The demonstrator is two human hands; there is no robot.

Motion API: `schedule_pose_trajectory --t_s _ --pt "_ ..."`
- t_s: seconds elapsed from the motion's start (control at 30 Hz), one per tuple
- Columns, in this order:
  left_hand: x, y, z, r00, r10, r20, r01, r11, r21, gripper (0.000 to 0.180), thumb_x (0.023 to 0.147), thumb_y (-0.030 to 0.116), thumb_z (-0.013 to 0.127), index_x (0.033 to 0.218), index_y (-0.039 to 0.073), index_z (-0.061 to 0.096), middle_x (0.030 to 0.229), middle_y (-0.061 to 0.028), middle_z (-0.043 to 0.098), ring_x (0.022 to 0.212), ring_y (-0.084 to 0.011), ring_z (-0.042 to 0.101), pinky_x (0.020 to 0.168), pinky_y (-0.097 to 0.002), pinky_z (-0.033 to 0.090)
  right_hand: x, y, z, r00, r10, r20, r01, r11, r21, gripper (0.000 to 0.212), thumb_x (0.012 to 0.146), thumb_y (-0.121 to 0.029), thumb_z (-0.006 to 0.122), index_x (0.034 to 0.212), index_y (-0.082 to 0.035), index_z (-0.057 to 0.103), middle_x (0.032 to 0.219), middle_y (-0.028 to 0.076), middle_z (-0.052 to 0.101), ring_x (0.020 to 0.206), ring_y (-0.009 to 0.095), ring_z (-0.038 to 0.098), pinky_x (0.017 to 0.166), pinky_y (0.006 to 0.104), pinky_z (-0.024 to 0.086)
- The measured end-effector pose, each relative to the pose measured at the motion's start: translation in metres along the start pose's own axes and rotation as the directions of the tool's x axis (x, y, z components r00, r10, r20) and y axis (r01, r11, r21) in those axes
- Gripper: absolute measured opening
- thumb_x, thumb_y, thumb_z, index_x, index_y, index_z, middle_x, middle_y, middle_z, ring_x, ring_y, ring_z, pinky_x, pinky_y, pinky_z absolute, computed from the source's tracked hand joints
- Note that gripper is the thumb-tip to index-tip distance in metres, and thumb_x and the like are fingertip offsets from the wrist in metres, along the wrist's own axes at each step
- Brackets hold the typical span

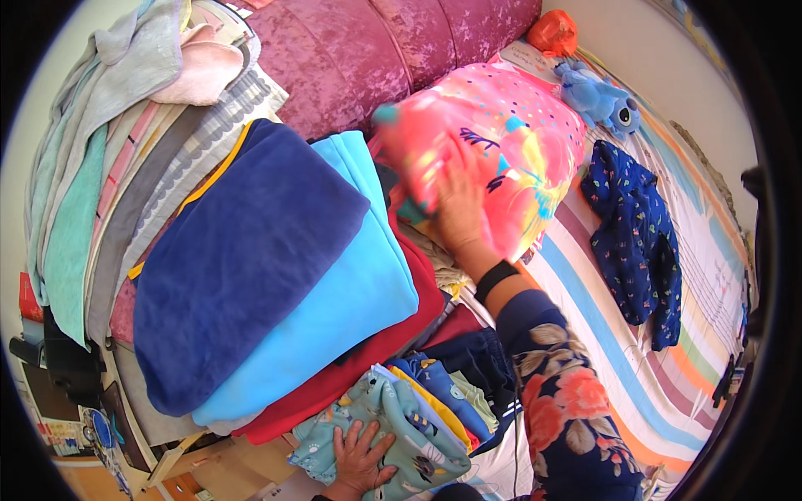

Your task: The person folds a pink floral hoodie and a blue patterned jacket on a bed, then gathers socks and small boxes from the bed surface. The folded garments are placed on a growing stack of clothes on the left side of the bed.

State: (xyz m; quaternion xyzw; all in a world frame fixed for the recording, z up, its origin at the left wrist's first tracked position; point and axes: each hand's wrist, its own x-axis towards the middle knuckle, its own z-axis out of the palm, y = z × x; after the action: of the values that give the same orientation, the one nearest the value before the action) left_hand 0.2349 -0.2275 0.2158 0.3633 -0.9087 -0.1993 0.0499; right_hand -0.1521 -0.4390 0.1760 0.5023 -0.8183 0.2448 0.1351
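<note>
My left hand (359, 457) lies with spread fingers on a folded pale teal printed garment (397, 426) near the bottom. My right hand (458, 209) reaches up to a bulky pink printed cloth bundle (510, 150) with dots and yellow and teal shapes. That hand touches the bundle's near left side. Motion smears its fingers and the cloth beside them, so whether they grip is hidden. Left of it lies a stack with a dark blue folded fabric (251, 267) on top, a bright blue one (334, 317) beneath, then a dark red one (351, 380).
Several cloths (109, 150) hang in layers at the left. A purple-pink velvet bolster (359, 50) spans the back. On the striped bedsheet (610, 351) rest a navy printed garment (635, 242) and a blue plush toy (597, 96). An orange-red bag (553, 33) sits at the far corner.
</note>
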Motion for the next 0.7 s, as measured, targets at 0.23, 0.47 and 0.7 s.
schedule_pose_trajectory --t_s 0.23,0.47,0.7 --pt "-0.005 -0.006 0.005 1.000 -0.008 0.022 0.008 1.000 0.017 0.055 0.079 0.062 0.034 0.109 0.023 0.058 0.123 -0.0093 0.046 0.118 -0.0329 0.034 0.098 -0.0568 0.013 -0.031 -0.005 0.046 0.991 -0.105 0.077 0.122 0.959 -0.256 0.057 0.077 -0.018 0.050 0.131 -0.018 0.031 0.132 0.013 0.033 0.120 0.030 0.031 0.091 0.0529 0.029" --pt "-0.003 -0.002 0.003 1.000 -0.006 -0.014 0.007 1.000 0.014 0.056 0.080 0.063 0.033 0.107 0.021 0.059 0.121 -0.0104 0.047 0.118 -0.0346 0.034 0.098 -0.0572 0.012 0.005 -0.003 -0.001 0.958 0.014 0.286 -0.022 0.999 0.025 0.032 0.074 -0.013 0.054 0.105 -0.014 0.047 0.095 0.012 0.054 0.088 0.029 0.057 0.066 0.0399 0.046" --pt "0.002 0.001 0.001 1.000 0.008 -0.021 -0.008 1.000 0.006 0.057 0.081 0.062 0.032 0.103 0.017 0.060 0.121 -0.0138 0.047 0.118 -0.0375 0.033 0.097 -0.0598 0.013 0.001 -0.049 -0.006 0.953 -0.014 0.302 -0.048 0.979 0.199 0.021 0.077 -0.016 0.050 0.098 -0.012 0.051 0.085 0.013 0.055 0.078 0.031 0.058 0.062 0.0411 0.047"
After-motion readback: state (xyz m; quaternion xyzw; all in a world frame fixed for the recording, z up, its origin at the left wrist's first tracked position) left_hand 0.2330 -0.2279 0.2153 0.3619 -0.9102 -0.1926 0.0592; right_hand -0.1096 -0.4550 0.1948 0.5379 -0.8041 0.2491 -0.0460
